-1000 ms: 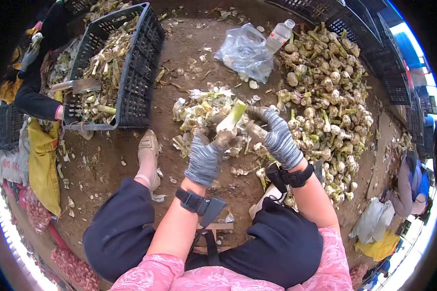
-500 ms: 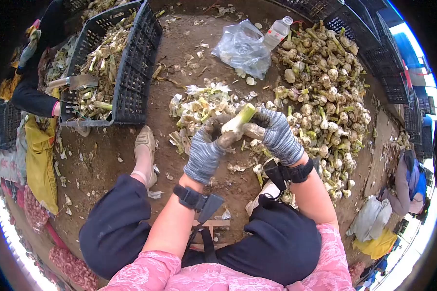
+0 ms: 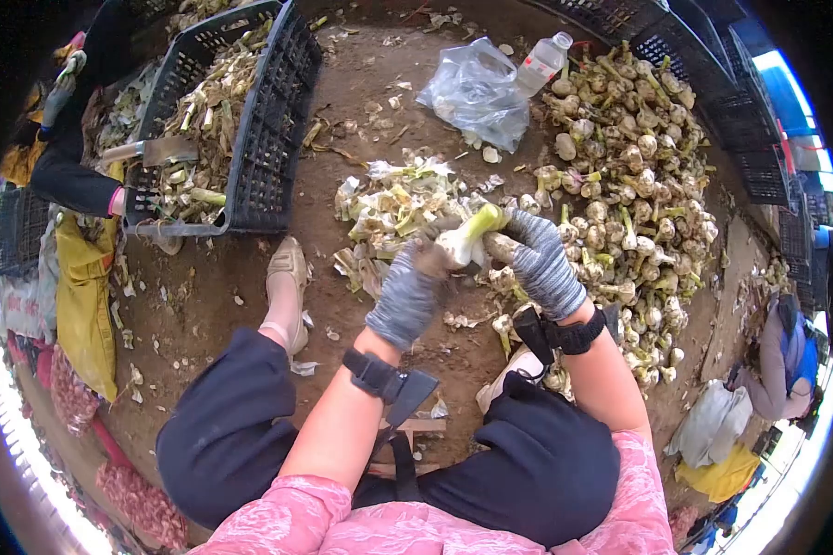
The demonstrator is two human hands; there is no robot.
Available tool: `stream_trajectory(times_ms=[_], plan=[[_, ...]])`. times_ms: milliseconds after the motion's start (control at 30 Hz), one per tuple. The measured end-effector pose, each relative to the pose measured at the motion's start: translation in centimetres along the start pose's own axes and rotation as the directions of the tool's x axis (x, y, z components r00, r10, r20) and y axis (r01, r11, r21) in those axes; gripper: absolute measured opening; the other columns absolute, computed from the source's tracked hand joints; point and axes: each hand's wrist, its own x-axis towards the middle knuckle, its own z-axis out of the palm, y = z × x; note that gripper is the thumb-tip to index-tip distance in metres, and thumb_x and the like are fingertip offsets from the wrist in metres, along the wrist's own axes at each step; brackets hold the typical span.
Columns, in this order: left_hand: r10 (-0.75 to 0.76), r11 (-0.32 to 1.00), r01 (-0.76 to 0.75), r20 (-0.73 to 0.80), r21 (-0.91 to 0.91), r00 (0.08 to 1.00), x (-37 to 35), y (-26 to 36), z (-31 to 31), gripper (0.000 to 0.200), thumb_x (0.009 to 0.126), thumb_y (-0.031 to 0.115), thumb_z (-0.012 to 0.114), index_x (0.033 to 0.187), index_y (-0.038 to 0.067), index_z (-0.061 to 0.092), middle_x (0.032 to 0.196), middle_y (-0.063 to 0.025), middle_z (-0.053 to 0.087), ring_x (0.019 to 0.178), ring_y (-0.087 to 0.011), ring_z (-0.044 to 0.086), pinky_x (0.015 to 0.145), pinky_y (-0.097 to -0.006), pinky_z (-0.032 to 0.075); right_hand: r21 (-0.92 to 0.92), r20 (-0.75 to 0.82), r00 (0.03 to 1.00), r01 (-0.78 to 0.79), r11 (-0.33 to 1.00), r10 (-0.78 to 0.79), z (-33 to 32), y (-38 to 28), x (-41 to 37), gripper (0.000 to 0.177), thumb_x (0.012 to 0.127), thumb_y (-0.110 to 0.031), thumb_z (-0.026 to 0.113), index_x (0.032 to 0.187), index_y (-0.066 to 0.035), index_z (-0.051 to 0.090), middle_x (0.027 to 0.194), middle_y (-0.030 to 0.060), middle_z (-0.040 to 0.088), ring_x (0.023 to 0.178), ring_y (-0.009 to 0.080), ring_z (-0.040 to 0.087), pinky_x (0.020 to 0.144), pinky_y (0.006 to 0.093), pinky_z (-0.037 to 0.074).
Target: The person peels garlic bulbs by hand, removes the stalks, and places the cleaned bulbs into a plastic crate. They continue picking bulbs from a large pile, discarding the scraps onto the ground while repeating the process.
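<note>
Between my two gloved hands is a garlic bulb (image 3: 461,242) with a short, thick green stem pointing up and to the right. My left hand (image 3: 411,287), in a grey knitted glove, has its fingers against the bulb's left side; the fingertips are blurred. My right hand (image 3: 537,254), in a matching glove, grips the bulb and stem from the right. Just beyond my hands lies a heap of peeled skins and leaf scraps (image 3: 400,199). To the right rises a large pile of garlic bulbs (image 3: 643,176) with trimmed stems.
A clear plastic bag (image 3: 477,92) and a bottle (image 3: 543,63) lie ahead. At left stands a black crate (image 3: 273,120) of scraps, with a cleaver (image 3: 169,152) across its edge. Another person's gloved hand (image 3: 60,92) is at far left; a person (image 3: 777,361) sits at far right.
My left fingers have shifted over the garlic bulb, baring more clean white skin. The bulb stays between both hands. The whole view has moved slightly.
</note>
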Motion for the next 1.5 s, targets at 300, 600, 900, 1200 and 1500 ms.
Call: stream_trajectory(times_ms=[300, 600, 900, 1200, 1500], plan=[[0.451, 0.755, -0.32, -0.098, 0.573, 0.887, 0.1, -0.7, 0.0, 0.039, 0.084, 0.027, 0.055, 0.112, 0.003, 0.042, 0.104, -0.0082, 0.052, 0.094, -0.0145, 0.051, 0.081, -0.0273, 0.044, -0.192, -0.028, 0.985, 0.16, 0.968, -0.169, 0.3, 0.1, -0.5, 0.023, 0.075, -0.012, 0.06, 0.095, 0.0, 0.059, 0.087, 0.0053, 0.061, 0.081, 0.0115, 0.055, 0.074, 0.026, 0.044], [0.272, 0.917, -0.234, -0.079, 0.325, 0.959, -0.4, -0.1, 0.4, 0.05, 0.079, 0.039, 0.057, 0.113, 0.004, 0.044, 0.105, -0.0076, 0.051, 0.092, -0.0146, 0.052, 0.076, -0.027, 0.047, 0.228, 0.124, 0.986, -0.135, 0.964, 0.109, 1.1, -1.4, -1.8, 0.026, 0.078, -0.016, 0.059, 0.099, 0.0, 0.059, 0.092, 0.0023, 0.061, 0.083, 0.0081, 0.052, 0.077, 0.0245, 0.042], [0.433, 0.764, -0.339, -0.047, 0.549, 0.9, 0.0, 0.0, 0.4, 0.044, 0.078, 0.019, 0.06, 0.114, 0.003, 0.041, 0.105, -0.0065, 0.048, 0.095, -0.0146, 0.048, 0.082, -0.0272, 0.042, -0.21, 0.083, 0.968, 0.251, 0.945, -0.238, 0.1, -0.8, -1.4, 0.027, 0.07, -0.012, 0.061, 0.095, -0.004, 0.06, 0.101, 0.0116, 0.057, 0.093, 0.0233, 0.054, 0.082, 0.0324, 0.04], [0.186, 0.971, -0.201, -0.115, -0.13, 0.976, 0.2, 0.0, 0.6, 0.05, 0.081, 0.045, 0.053, 0.108, 0.004, 0.046, 0.092, -0.0042, 0.054, 0.082, -0.0152, 0.053, 0.075, -0.0279, 0.046, 0.128, 0.288, 0.956, 0.016, 0.992, -0.052, 0.8, -1.5, -2.6, 0.031, 0.076, -0.015, 0.06, 0.104, -0.002, 0.056, 0.102, 0.0063, 0.059, 0.094, 0.013, 0.053, 0.084, 0.0284, 0.041], [0.294, 0.884, -0.214, -0.137, 0.415, 0.946, 0.1, -0.9, -0.7, 0.053, 0.077, 0.053, 0.053, 0.101, 0.006, 0.052, 0.088, -0.0035, 0.056, 0.077, -0.0148, 0.056, 0.066, -0.0295, 0.049, 0.287, 0.273, 0.958, -0.166, 0.943, 0.086, 0.8, -0.9, -2.7, 0.03, 0.076, -0.019, 0.06, 0.1, -0.001, 0.057, 0.093, 0.0052, 0.061, 0.085, 0.0118, 0.055, 0.079, 0.0273, 0.044]])
